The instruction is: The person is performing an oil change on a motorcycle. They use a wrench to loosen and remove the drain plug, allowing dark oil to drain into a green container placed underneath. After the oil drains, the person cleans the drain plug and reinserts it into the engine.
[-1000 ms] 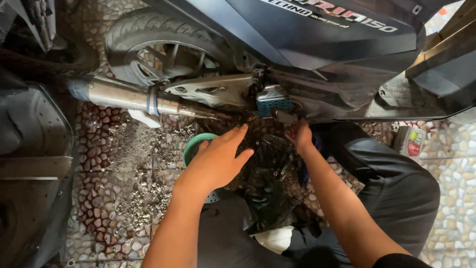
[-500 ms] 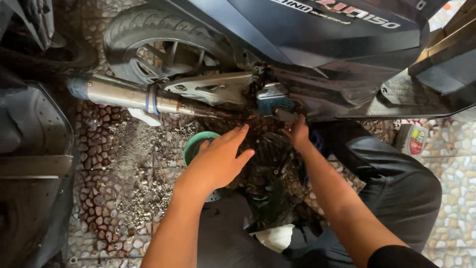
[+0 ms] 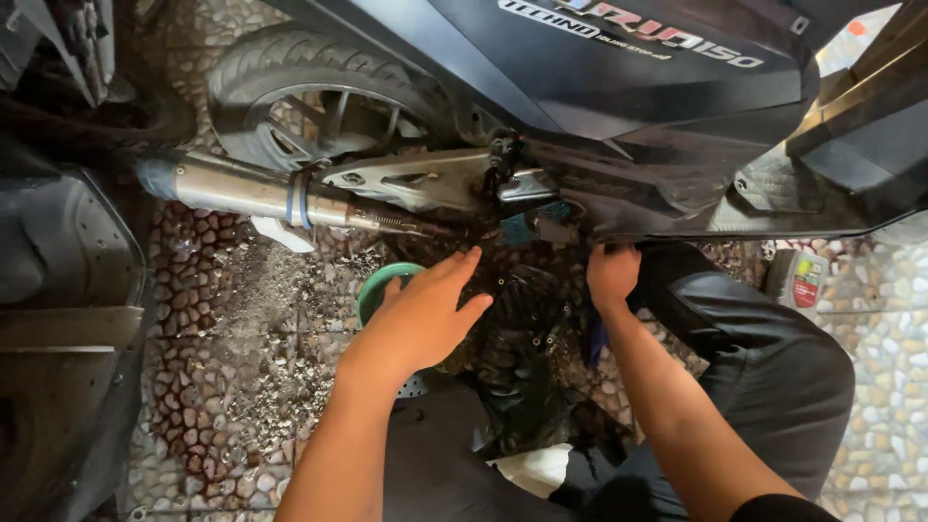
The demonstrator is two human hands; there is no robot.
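My left hand (image 3: 425,314) is flat, fingers spread, pressing on a black, greasy engine cover (image 3: 517,358) that lies on the ground under a dark scooter (image 3: 619,87). My right hand (image 3: 612,274) reaches up under the scooter's body panel, fingers curled and partly hidden; whether it grips something there is not visible. A green bowl (image 3: 382,287) shows just beyond my left hand. The chrome exhaust pipe (image 3: 256,190) runs left from the engine area, below the rear wheel (image 3: 309,92).
My knee in dark trousers (image 3: 764,367) is at the right. A small plastic bottle (image 3: 797,278) stands on the pebble floor at far right. Another vehicle's dark panel (image 3: 58,319) fills the left edge. A white rag (image 3: 536,469) lies near my legs.
My right hand has shifted slightly right and down under the panel. The left hand stays flat on the cover; the view moved a little.
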